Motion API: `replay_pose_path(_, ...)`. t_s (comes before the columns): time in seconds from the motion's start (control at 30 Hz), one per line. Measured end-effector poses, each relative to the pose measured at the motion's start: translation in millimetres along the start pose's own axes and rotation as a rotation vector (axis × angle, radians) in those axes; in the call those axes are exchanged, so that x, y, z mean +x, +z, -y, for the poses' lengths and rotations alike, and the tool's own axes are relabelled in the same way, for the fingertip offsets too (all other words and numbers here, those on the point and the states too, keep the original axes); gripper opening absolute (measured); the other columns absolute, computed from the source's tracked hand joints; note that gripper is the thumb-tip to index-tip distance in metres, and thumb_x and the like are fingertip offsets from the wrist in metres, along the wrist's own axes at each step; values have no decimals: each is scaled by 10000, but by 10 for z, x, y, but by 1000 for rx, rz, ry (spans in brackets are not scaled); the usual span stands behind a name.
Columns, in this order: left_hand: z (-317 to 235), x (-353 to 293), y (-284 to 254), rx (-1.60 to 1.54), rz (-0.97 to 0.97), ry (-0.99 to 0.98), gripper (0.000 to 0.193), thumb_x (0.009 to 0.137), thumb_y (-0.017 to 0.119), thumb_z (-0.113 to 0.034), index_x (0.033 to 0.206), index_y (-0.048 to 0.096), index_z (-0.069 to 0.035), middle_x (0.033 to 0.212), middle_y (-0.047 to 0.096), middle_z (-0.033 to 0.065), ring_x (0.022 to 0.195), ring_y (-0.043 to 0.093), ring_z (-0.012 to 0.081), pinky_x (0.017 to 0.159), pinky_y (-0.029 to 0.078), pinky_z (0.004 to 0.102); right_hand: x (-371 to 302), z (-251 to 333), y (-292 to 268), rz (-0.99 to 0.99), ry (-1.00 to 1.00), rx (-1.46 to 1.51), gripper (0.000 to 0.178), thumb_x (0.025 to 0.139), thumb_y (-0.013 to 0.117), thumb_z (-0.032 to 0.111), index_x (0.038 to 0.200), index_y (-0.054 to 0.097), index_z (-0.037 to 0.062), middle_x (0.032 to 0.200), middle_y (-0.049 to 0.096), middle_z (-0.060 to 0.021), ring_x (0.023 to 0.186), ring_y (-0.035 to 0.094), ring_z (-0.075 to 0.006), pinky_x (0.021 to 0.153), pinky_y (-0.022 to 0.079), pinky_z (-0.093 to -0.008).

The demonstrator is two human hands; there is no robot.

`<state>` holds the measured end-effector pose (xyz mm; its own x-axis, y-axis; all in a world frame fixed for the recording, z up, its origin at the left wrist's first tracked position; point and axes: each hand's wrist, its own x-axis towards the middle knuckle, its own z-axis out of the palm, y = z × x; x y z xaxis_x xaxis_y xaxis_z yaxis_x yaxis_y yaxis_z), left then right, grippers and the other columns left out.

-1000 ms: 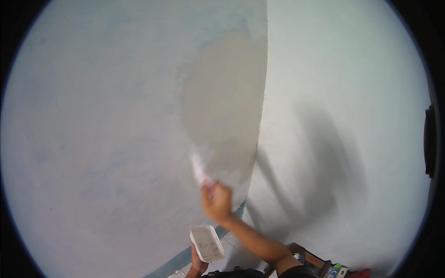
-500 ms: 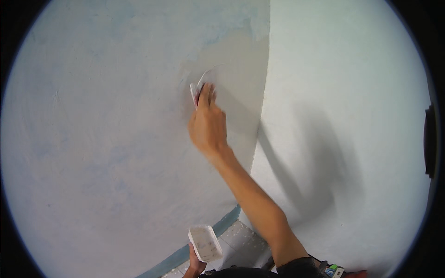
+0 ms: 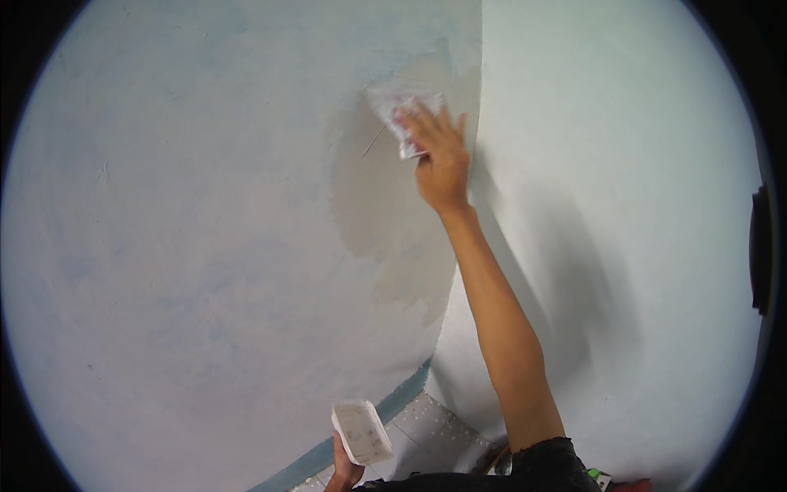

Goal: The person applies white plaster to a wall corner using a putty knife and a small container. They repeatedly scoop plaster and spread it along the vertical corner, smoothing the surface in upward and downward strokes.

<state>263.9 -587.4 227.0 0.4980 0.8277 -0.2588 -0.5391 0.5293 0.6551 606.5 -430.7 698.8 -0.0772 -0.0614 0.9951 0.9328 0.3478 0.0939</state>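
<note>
My right hand (image 3: 444, 160) reaches up to the pale bluish-grey wall (image 3: 205, 246) close to the corner. It grips a flat putty spreader (image 3: 385, 107), whitish with reddish marks, laid against the wall; fingers and blade are partly smeared by motion. Around the blade spreads a darker grey, wet-looking patch of coating (image 3: 361, 205), with a thin raised line of paste just below the blade's left side. Low down, my left hand (image 3: 348, 467) holds a white plastic tub (image 3: 361, 433) from its left side, its open top toward me and streaks of residue inside.
A smooth white wall (image 3: 623, 164) meets the coated one at the right and carries my arm's shadow. A blue-green band (image 3: 402, 395) runs along the wall's foot. Below lie spotted floor tiles (image 3: 426, 426). Small items, one red (image 3: 631, 485), show at the lower right.
My right hand has swept the spreader up and to the right, toward the corner, and its blade now lies flatter. The grey patch shows more fully. The left hand and tub are nearly still.
</note>
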Motion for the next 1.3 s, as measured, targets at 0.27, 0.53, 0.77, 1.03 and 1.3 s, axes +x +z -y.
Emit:
replay_pose_path(0.27, 126, 41, 122, -12, 35, -9, 705, 1024, 200, -644, 1522, 362, -171, 1459, 495, 73, 1312, 506, 311, 1087, 410, 533, -2257, 914, -124, 268, 258, 155, 455, 886, 541, -15, 1317, 649, 82, 1383, 604, -133, 1352, 488, -400, 1122, 357, -562)
replay_pose_path(0.53, -56, 56, 43, 79, 46, -9, 715, 1012, 227, -668, 1495, 404, -171, 1424, 518, 73, 1298, 508, 298, 1091, 396, 529, -1116, 768, -332, 106, 927, 45, 285, 857, 526, -33, 1128, 591, -93, 858, 667, -278, 818, 681, -438, 708, 526, -476)
replay_pose_path(0.77, 78, 84, -237, -14, 30, -5, 713, 1014, 258, -658, 1494, 404, -151, 1412, 530, 69, 1277, 527, 290, 1070, 427, 484, -1386, 1861, 270, 215, 627, 141, 682, 803, 581, -26, 1456, 395, -79, 1054, 691, -270, 827, 704, -365, 673, 561, -417)
replay_pose_path(1.03, 70, 39, -219, 28, 67, -10, 749, 1010, 248, -671, 1520, 360, -134, 1459, 493, 90, 1312, 503, 301, 1113, 390, 473, -2086, 2500, -177, 79, 660, 526, 160, 885, 598, 11, 1028, 641, -44, 747, 676, -129, 498, 573, -231, 500, 451, -339)
replay_pose_path(1.3, 95, 138, -373, 11, 49, -55, 737, 1000, 252, -687, 1499, 402, -166, 1425, 527, 60, 1291, 518, 289, 1068, 420, 506, -2205, 865, 184, -15, 1229, 211, 197, 836, 505, 9, 996, 593, -65, 806, 676, -224, 777, 686, -388, 756, 520, -455)
